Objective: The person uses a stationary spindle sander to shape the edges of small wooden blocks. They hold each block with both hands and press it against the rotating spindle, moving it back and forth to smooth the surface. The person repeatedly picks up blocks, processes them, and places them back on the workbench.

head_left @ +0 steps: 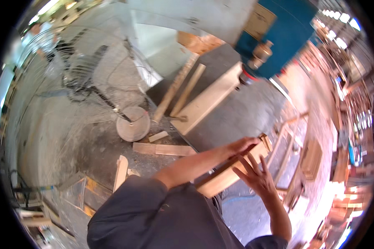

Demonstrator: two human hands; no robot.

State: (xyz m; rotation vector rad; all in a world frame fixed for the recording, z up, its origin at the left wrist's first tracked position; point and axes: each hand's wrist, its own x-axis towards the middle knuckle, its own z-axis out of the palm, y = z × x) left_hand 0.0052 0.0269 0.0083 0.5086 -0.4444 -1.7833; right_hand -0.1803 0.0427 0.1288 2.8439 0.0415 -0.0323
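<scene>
A pale, thick wooden board lies slantwise in front of my body, at the near edge of the machine table, and its far end looks stepped. My left hand reaches across and is closed over the board's far edge near that end. My right hand is at the board's near side with its fingers spread, and I cannot tell whether the fingertips touch the wood. Beyond both hands is a dark metal machine table, with a long pale wooden plank lying across it under the blue machine head.
Two wooden strips lie at the table's left side. A standing fan on a round base is on the left floor, near wood offcuts. At right are a wooden frame and stacked boards. Another person is far left.
</scene>
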